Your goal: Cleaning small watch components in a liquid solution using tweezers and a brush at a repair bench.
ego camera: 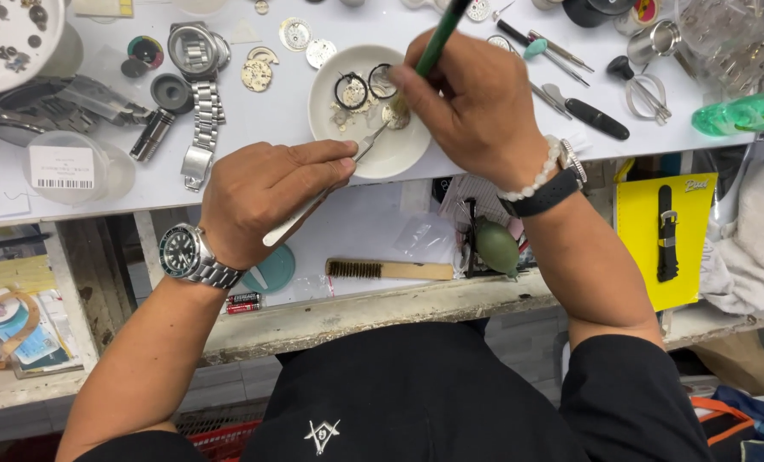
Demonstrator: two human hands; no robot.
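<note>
- Small part under the brush tip (396,109) hard to make out, half hidden by the right hand (471,107).
- White bowl (330,128) holding two dark rings (352,91) and tiny watch pieces.
- Left hand (266,197) pinching tweezers (330,190), tips inside the bowl; right hand gripping a green-handled brush (437,43) just above them.

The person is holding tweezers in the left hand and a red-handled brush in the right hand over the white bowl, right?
Almost. The head view shows the brush in the right hand has a green handle, not red. The left hand does hold tweezers, both over the white bowl.
</note>
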